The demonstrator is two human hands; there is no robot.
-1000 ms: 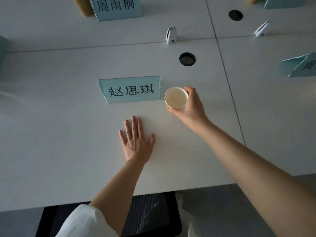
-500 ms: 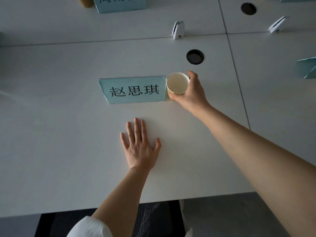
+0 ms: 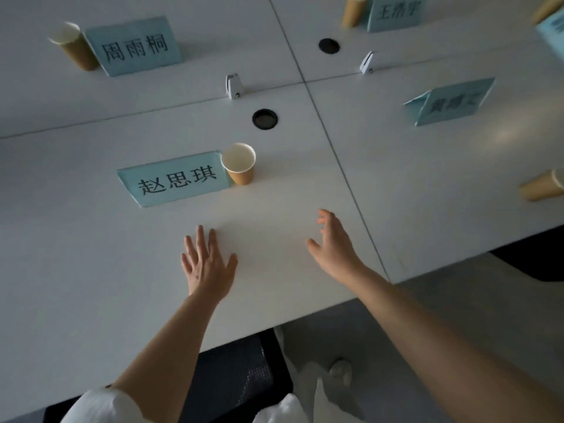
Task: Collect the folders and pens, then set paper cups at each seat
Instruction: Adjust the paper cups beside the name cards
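Right hand [image 3: 334,245] empty, grip open, fingers loosely curled and spread, held over the white surface [image 3: 91,264] near its front edge, well apart from the nearest paper cup [image 3: 239,163]. Left hand [image 3: 207,267] also empty, grip open, fingers splayed, palm down, flat against or just above the surface; contact not clear. Both forearms bare, a white sleeve [image 3: 100,406] bunched at the left elbow. Beyond the hands, that paper cup upright, tan-walled with a white inside, touching or nearly touching the right end of a pale blue name card [image 3: 174,180] with black characters. Behind it, a round black cable port [image 3: 265,118] and a small white clip [image 3: 233,86] on the seam between panels. Further back on the left, a second cup [image 3: 74,47] beside another name card [image 3: 137,45]. At the top, a third cup [image 3: 354,10] next to a card [image 3: 395,12]. On the right, a blurred folded card [image 3: 451,102] and a cup [image 3: 543,186] at the frame edge. Below the front edge, a dark mesh chair [image 3: 241,370].
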